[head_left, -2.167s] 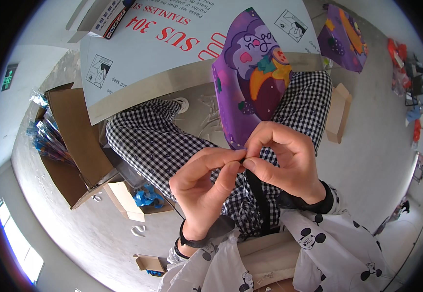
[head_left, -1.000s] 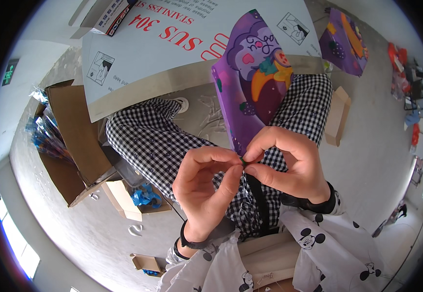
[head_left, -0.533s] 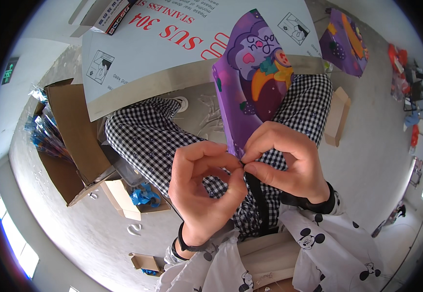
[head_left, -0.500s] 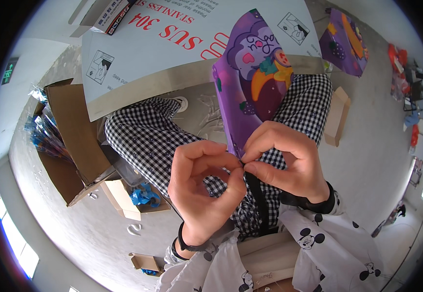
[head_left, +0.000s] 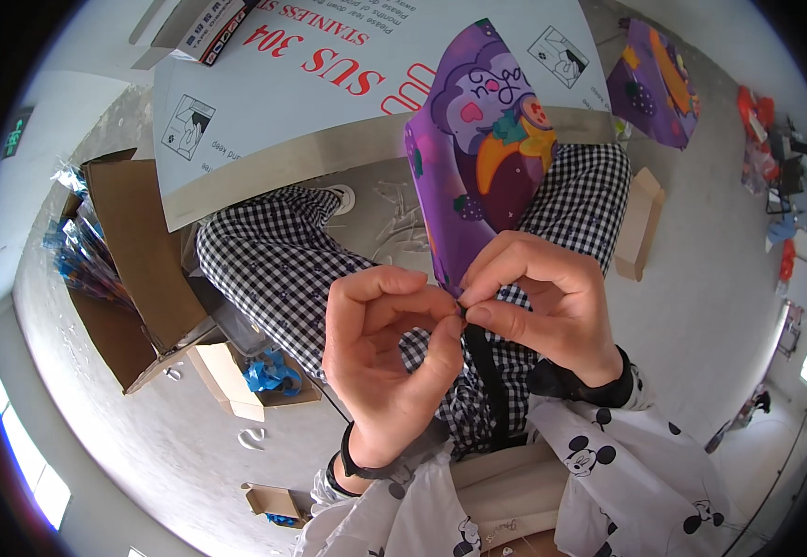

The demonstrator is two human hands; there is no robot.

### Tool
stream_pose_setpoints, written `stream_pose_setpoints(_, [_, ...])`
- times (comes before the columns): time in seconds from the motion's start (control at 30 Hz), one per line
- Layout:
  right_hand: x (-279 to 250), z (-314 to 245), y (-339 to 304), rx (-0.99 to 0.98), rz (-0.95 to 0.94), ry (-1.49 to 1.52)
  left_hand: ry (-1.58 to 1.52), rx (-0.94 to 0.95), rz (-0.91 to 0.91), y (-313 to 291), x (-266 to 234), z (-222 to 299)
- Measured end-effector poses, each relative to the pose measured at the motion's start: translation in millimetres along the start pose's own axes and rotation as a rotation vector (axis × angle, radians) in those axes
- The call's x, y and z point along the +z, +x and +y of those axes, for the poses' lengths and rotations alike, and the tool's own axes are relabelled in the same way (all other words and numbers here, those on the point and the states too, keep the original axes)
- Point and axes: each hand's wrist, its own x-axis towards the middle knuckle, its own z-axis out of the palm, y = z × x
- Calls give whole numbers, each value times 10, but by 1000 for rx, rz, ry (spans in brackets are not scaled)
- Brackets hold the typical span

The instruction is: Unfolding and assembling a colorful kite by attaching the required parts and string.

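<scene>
A purple printed sheet (head_left: 440, 176), with fruit and cartoon pictures on it, stands up from my hands and narrows to a point at its lower end. At that narrow end, the thumb and fingers of my right hand (head_left: 556, 311) are pinched together. My left hand (head_left: 375, 367) pinches right beside it, its thumb and fingers curved into a ring. A tiny dark thing shows between the touching fingertips, too small and covered to name. Below the fingertips a black strap (head_left: 487, 376) runs down over my checked trousers (head_left: 264, 269).
Ahead is a table (head_left: 264, 116) with a printed covering; a tape box (head_left: 204, 32) and a second purple printed piece (head_left: 654, 84) are at its edges. An open carton (head_left: 143, 251) of wrapped packets, a small box with blue pieces (head_left: 273, 371) and a cardboard tray (head_left: 640, 223) lie around me.
Both hands keep their pinch at the sheet's narrow end, with only a slight shift of the fingertips. The sheet's right edge has flexed a little.
</scene>
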Motion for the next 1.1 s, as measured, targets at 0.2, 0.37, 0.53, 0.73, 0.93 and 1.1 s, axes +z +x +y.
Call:
stream_pose_setpoints(0.2, [20, 1, -2, -7, 19, 62, -4, 18, 21, -4, 11, -4])
stream_pose_setpoints(0.37, [5, 7, -12, 32, 0, 87, -2, -17, -15, 27, -38, 33])
stream_pose_setpoints(0.53, [15, -2, -6, 37, -1, 62, 13, -24, 3, 19, -25, 24])
stream_pose_setpoints(0.73, [13, -9, -10, 22, -3, 24, 129, 3, -8, 15, -23, 59])
stream_pose_setpoints(0.93, [9, -4, -9, 34, -18, 0, 236, 79, -29, 8, -37, 51])
stream_pose_setpoints(1.1, [27, -7, -7, 35, 6, -19, 328, 104, 12, -7, 15, 96])
